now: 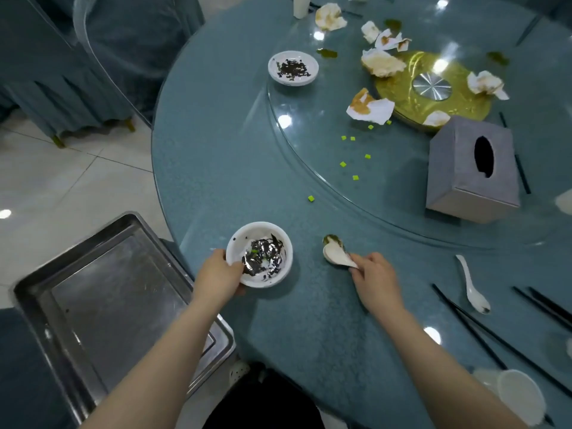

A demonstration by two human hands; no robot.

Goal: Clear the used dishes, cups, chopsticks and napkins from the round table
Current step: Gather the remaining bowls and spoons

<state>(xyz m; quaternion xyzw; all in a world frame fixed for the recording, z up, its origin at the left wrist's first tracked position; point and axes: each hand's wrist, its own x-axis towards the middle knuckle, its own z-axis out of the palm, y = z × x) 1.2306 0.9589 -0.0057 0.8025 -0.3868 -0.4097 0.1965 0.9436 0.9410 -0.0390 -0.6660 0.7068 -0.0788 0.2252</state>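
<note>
1. My left hand [220, 271] grips the bowl [260, 254] rim, thumb inside; tilting it toward the tray [93, 292] on my left could spill the dark scraps.
2. My right hand [376, 280] pinches the spoon [337, 254] just right of the bowl; its dirty tip may smear the table [309, 320].

Left of the left hand [220, 271] sits a scuffed, dull-sheened metal tray [102, 305]. The bowl [259, 254] it grips looks glossy white. Beyond the right hand [376, 281], a smooth glass turntable [309, 144] carries crumpled paper napkins [370, 109] and a matt grey cloth-textured tissue box [472, 171].

One head-worn view (wide-angle) looks steeply down, close over the table [309, 320].
</note>
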